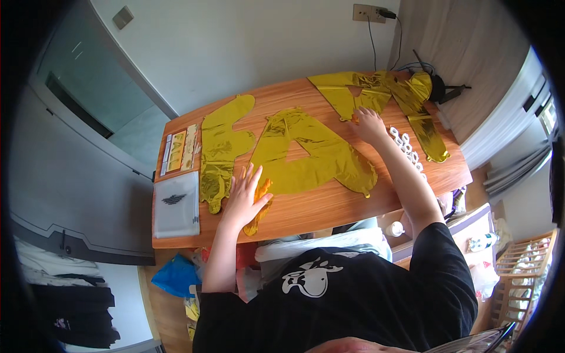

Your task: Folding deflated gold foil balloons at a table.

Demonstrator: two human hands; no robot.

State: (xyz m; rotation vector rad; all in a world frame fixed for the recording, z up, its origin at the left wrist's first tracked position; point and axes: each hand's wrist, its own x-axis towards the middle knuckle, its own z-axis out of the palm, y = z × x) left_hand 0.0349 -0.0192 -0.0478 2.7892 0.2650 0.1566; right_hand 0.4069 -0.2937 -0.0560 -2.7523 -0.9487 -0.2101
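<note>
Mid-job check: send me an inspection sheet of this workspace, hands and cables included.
Surface: wood-grain table, partly covered.
Job's things: flat gold foil balloons; crumpled orange piece.
Clutter: clear plastic pouch and printed cards at left; white rings at right.
Left hand: fingers spread, beside the orange piece; contact unclear.
Right hand: fingers at a balloon's near edge; grip unclear.
Cables: dark cords hanging from the wall outlet.
Surroundings: grey door left; blue bag on the floor.

A wooden desk [312, 217] stands before a white wall [235, 47], grey door [76, 159] at left
</note>
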